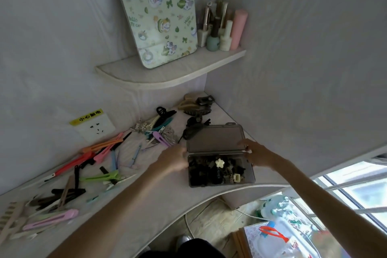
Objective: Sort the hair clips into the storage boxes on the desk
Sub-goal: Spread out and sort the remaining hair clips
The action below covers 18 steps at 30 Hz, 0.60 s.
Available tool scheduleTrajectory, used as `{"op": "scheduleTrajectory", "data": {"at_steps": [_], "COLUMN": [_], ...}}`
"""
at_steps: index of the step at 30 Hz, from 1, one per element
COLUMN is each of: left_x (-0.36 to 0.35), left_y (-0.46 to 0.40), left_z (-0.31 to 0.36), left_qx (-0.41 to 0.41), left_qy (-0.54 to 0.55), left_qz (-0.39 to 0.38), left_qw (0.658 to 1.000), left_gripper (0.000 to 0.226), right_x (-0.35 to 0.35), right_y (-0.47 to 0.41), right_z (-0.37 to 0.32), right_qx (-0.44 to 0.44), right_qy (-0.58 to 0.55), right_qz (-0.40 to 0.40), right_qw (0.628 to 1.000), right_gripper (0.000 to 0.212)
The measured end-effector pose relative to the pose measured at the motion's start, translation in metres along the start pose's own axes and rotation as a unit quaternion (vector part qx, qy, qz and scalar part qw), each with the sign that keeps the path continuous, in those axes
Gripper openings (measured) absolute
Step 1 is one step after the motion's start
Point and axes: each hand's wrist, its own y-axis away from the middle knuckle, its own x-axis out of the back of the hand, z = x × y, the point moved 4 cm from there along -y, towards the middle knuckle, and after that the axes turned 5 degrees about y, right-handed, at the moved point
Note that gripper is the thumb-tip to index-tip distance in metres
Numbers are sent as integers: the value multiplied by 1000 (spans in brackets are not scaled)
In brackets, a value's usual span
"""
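A: Gripping both short ends — left hand point(174, 158) and right hand point(254, 153) curl round the storage box point(221, 172) at its hinge line, lid point(215, 138) flung back.

B: Box weight?

A: Light, I'd judge; thin stiff plastic, slick. Full of small dark claw clips, so keep it level.

B: Room?

A: Tabletop point(159, 197) edge curves just in front of it; wall corner close behind. Loose hair clips point(100, 153) are strewn on the left; slim, springy, best pinched mid-length.
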Motion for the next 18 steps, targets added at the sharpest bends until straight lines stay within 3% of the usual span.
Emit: {"op": "scheduleTrajectory", "data": {"at_steps": [3, 6, 9, 12, 14, 16, 18], "left_x": [-2, 6, 19, 32, 37, 36, 32], "left_y": [-23, -39, -47, -58, -61, -60, -56], "left_z": [23, 28, 24, 12, 6, 2, 1], "left_qx": [-34, -28, -32, -6, 8, 17, 15], "left_qy": [8, 30, 53, 140, 199, 261, 279], "left_qz": [9, 40, 55, 78, 82, 70, 56], "left_qw": [999, 998, 997, 987, 977, 963, 959], "left_gripper": [39, 42, 20, 23, 37, 48, 39], "right_x": [15, 24, 26, 22, 20, 21, 23], "right_y": [-16, -30, -41, -56, -64, -66, -64], "right_z": [12, 8, -1, -8, -16, -24, -31], "right_qx": [-26, -18, -2, 18, 27, 38, 53], "right_qy": [11, 6, -49, -91, -104, -77, 0], "right_qz": [26, 28, 31, 38, 38, 38, 81], "right_qw": [999, 999, 998, 995, 993, 996, 995], "right_gripper": [52, 45, 33, 44, 46, 45, 40]}}
